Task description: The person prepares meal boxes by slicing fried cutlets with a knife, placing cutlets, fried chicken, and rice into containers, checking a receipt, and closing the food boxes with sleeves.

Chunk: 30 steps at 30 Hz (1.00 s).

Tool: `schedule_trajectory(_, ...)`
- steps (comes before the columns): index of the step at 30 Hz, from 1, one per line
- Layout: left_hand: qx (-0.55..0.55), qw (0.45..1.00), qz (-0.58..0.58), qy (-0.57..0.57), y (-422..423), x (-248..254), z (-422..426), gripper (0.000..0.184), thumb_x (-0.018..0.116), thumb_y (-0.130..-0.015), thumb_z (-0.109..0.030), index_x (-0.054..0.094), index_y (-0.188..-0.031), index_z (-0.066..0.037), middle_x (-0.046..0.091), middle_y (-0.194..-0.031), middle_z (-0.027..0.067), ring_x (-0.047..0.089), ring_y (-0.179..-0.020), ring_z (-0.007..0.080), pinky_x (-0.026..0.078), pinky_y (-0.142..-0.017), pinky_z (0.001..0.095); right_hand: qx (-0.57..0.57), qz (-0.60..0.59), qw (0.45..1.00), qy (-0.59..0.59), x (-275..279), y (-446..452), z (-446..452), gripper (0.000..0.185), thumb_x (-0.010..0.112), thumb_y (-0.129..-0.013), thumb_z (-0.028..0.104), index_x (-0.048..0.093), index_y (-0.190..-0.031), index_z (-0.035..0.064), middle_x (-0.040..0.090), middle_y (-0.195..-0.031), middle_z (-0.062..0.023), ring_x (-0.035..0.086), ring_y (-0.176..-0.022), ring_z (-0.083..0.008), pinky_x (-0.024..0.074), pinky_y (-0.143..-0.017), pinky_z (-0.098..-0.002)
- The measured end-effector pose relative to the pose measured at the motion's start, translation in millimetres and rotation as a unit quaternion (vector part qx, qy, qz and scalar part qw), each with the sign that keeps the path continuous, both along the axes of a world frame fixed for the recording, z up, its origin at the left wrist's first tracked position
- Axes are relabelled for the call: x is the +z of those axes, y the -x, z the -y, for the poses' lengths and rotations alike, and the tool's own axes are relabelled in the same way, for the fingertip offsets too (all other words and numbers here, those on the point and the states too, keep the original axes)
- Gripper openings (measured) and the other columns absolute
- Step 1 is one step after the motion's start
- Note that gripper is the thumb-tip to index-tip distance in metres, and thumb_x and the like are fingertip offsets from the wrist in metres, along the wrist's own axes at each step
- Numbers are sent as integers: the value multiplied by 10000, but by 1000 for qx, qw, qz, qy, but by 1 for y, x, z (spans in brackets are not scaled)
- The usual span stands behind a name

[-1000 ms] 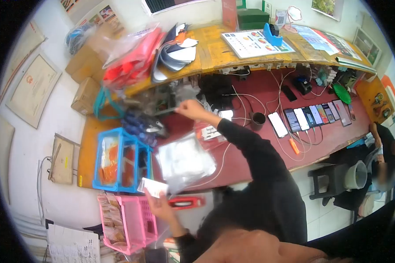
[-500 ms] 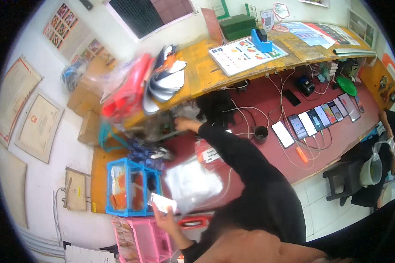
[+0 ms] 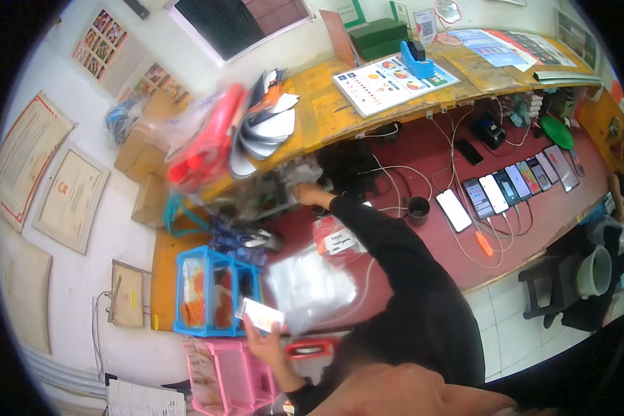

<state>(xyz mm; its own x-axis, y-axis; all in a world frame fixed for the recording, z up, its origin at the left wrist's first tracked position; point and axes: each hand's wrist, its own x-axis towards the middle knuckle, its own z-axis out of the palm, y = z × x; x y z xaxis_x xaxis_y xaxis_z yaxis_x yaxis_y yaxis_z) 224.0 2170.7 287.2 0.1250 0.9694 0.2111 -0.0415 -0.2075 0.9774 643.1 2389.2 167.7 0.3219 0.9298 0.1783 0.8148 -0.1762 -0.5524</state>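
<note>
My left hand (image 3: 267, 347) is closed on a thin white card (image 3: 262, 315), held beside the blue plastic basket (image 3: 202, 327) at the desk's left end. My right hand (image 3: 313, 194) reaches under the wooden shelf, among clear plastic bags (image 3: 301, 170). Its fingers look curled; what they hold, if anything, is too small to make out. Between my hands lie a stack of clear plastic bags (image 3: 312, 284) and a packet with a handwritten white label (image 3: 340, 239). Dark blue wrapped items (image 3: 232, 239) lie left of the stack.
A row of several phones (image 3: 516, 184) with cables lies on the red desktop, near a dark cup (image 3: 417, 210). A pink basket (image 3: 236, 378) stands below the blue one. The wooden shelf (image 3: 319, 104) overhangs the desk. A dark stool (image 3: 544, 291) is at right.
The view has shifted slightly, so the scene sits a little further right. My right hand has moved a little right under the shelf. My left hand still holds the white card.
</note>
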Motion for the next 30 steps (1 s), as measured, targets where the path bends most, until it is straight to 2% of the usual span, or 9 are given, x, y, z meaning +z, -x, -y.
schedule_trajectory(7,36,998,18,40,-1,20,20,812,577,-738,211,300,-1465,-21,374,-1450,194,538,-1131,274,582,-679,294,-31,-24,999,-17,9,2,-35,286,581,-752,167,667,-960,-10,662,-974,-245,643,-900,-400,509,-791,-476)
schedule_trajectory(10,46,997,16,54,2,22,19,817,591,-739,197,288,-1468,-15,386,-1434,215,530,-1146,275,578,-723,303,-30,26,981,-190,-20,-3,-70,351,586,-743,162,624,-1025,-43,644,-983,-271,632,-908,-406,504,-802,-467)
schedule_trajectory(12,58,997,8,42,8,11,16,818,609,-738,182,283,-1466,1,390,-1428,222,519,-1165,274,573,-763,312,8,56,993,-108,-57,-14,-112,480,589,-741,163,522,-1166,-49,601,-1062,-270,586,-999,-421,460,-883,-486)
schedule_trajectory(15,61,998,-24,14,25,-10,7,818,638,-732,165,281,-1456,34,389,-1432,212,498,-1198,269,559,-819,322,-17,-39,999,30,4,4,-77,710,643,-743,158,367,-1384,25,507,-1284,-228,516,-1139,-401,413,-970,-497)
schedule_trajectory(20,81,996,-48,1,18,10,5,840,649,-724,146,270,-1464,26,414,-1421,170,516,-1189,259,528,-884,325,-5,70,997,21,-97,-12,-111,345,550,-824,167,532,-1135,19,586,-1111,-223,575,-1008,-390,455,-880,-486)
schedule_trajectory(24,118,992,1,43,4,54,6,863,672,-735,125,248,-1476,3,423,-1413,212,621,-1056,235,567,-771,266,-27,156,987,12,-184,-35,-137,252,476,-890,175,664,-936,14,648,-974,-218,622,-904,-381,488,-808,-477)
schedule_trajectory(25,121,991,-20,55,4,65,6,863,678,-757,117,228,-1484,-4,463,-1383,193,644,-1000,222,563,-760,262,-7,181,974,-134,-168,-33,-121,250,474,-889,163,667,-944,14,665,-956,-190,637,-882,-374,489,-812,-489)
schedule_trajectory(28,117,991,-13,62,2,81,4,864,687,-778,106,212,-1491,-14,519,-1338,166,683,-886,196,556,-734,245,9,184,983,15,-139,-33,-120,243,509,-890,178,658,-951,-5,661,-967,-195,631,-912,-386,508,-789,-482)
schedule_trajectory(30,123,992,-19,33,2,80,4,876,706,-768,92,224,-1491,-21,555,-1306,153,684,-878,158,543,-701,225,-19,215,973,-80,-122,-23,-112,265,504,-901,199,657,-905,-17,662,-945,-212,643,-873,-378,527,-751,-464)
